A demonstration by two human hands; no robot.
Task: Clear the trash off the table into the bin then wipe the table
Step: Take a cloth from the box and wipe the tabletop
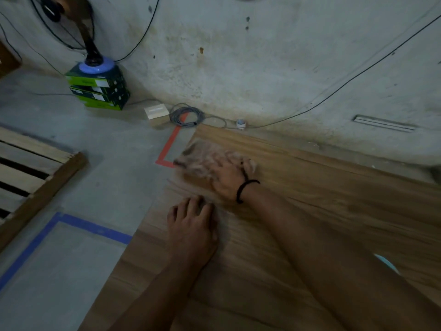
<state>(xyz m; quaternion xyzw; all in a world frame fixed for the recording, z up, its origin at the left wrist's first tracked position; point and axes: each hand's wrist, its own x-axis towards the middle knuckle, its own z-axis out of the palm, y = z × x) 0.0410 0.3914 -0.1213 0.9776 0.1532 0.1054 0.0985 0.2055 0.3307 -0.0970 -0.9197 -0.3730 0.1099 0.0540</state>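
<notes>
The wooden table (334,199) fills the right and lower part of the head view. My right hand (226,180), with a black band at the wrist, presses a pale pinkish cloth (198,154) flat on the table near its far left corner; the cloth is motion-blurred. My left hand (193,225) rests palm down on the table just below it, fingers spread, holding nothing. No trash or bin is in view.
Left of the table is bare concrete floor with blue tape (71,225) and red tape (170,144). A wooden pallet (31,177) lies far left. A fan on green boxes (100,89), a small box (156,113) and coiled cable (186,115) sit by the wall.
</notes>
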